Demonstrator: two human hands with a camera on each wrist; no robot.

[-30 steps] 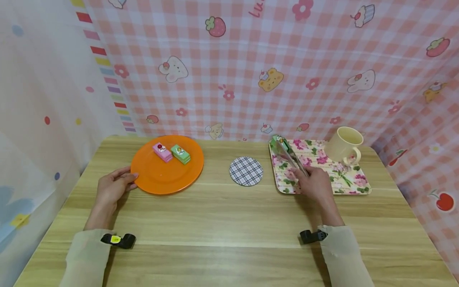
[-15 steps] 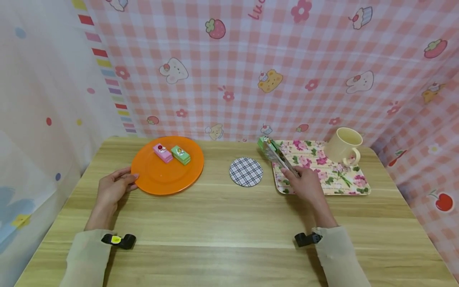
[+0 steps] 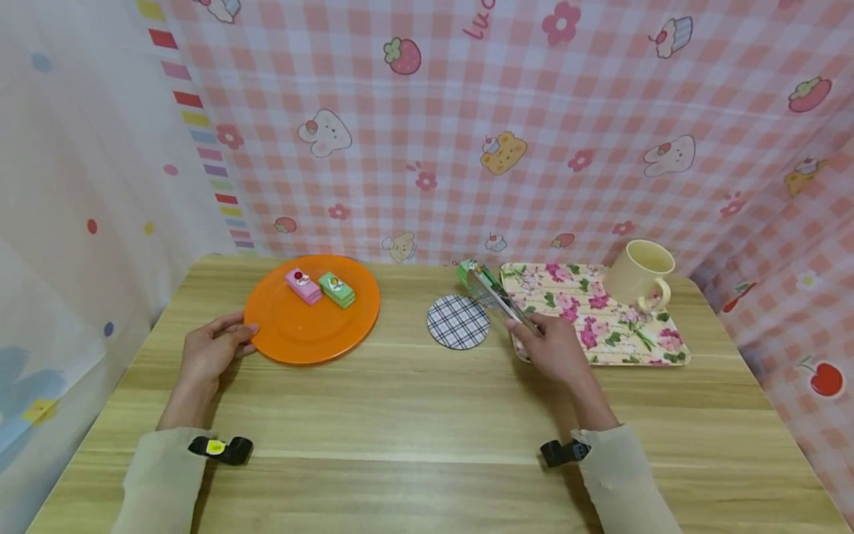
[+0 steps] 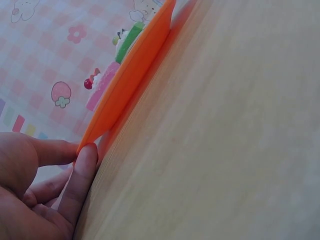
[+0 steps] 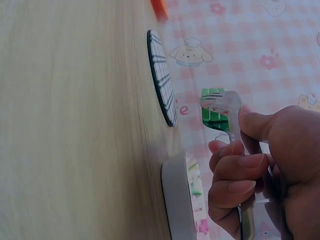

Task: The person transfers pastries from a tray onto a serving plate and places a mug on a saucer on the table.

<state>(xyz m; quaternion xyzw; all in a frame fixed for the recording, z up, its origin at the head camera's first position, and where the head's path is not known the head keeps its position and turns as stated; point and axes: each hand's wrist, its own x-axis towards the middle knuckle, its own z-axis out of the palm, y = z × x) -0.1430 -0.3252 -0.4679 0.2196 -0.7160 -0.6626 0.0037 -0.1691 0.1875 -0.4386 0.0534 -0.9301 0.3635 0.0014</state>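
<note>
My left hand (image 3: 210,348) pinches the left rim of an orange plate (image 3: 300,337) between thumb and fingers, also plain in the left wrist view. On that plate lie a pink toy cake slice (image 3: 303,287) and a green one (image 3: 336,290), each with a decorated top. My right hand (image 3: 559,350) grips metal tongs (image 3: 510,305) with fork-like tips. Between those tips another green cake slice (image 5: 212,120) is held in the air, near the tray's left edge and behind the coaster; the tongs partly cover it.
A round plaid coaster (image 3: 458,322) lies mid-table. To the right, a flowered tray (image 3: 567,278) carries a cream mug (image 3: 637,274) with its handle toward the front right. A pink checked curtain (image 3: 427,111) hangs behind the wooden table (image 3: 373,437).
The right hand has carried the tongs and the green cake slice leftward, from over the tray to beyond its left edge. The left hand keeps its place on the plate.
</note>
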